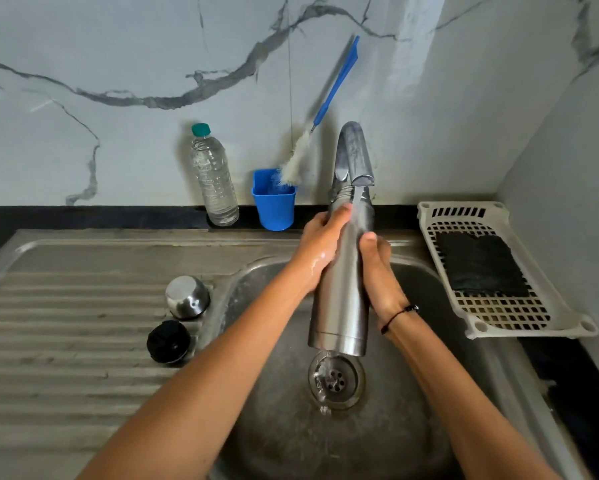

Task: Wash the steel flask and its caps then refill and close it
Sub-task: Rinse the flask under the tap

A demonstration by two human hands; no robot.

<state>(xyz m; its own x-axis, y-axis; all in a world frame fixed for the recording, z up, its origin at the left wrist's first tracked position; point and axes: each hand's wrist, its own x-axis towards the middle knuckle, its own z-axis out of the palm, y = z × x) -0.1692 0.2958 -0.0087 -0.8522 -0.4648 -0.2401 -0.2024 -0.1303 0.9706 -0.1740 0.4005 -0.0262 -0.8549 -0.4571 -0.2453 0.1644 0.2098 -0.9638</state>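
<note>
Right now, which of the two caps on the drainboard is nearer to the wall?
The steel cap. It is shiny and dome-shaped and sits farther back, towards the wall; the black cap lies in front of it, closer to the person.

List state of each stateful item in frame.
steel flask: uncapped, upright, gripped by both hands under the stream
tap: running
steel cap: off, on drainboard
black cap: off, on drainboard
plastic bottle: capped, upright
left hand: gripping flask
right hand: gripping flask
</note>
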